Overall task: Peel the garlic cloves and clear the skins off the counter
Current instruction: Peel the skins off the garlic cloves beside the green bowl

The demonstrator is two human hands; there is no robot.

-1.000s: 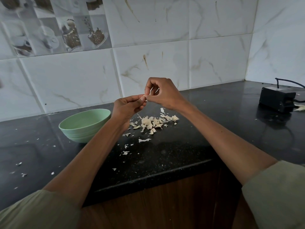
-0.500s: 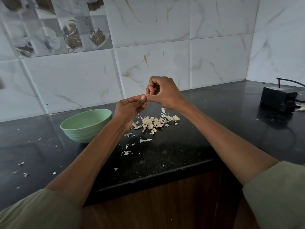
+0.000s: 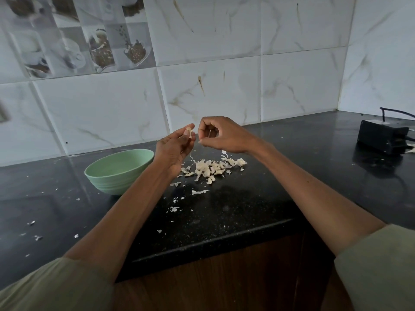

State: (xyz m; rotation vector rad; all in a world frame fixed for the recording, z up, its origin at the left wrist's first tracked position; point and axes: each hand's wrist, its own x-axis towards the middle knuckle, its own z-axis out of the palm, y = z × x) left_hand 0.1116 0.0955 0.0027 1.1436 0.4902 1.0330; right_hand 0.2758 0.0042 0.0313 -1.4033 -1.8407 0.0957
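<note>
Nearby, the green bowl (image 3: 119, 171) shows no visible contents.

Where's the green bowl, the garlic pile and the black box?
green bowl (image 3: 107, 176): head view, outer wall.
garlic pile (image 3: 210, 168): head view, middle of the heap.
black box (image 3: 379, 136): head view, front face.

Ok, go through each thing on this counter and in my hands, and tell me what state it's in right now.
Garlic clove: pinched in left hand, partly skinned.
Right hand: fingers curled, apart from the clove; whether it holds a skin, cannot tell.
Garlic pile: loose on the counter.
Skins: scattered, not yet cleared.
Green bowl: upright, contents hidden.
Black box: cable attached.
</note>
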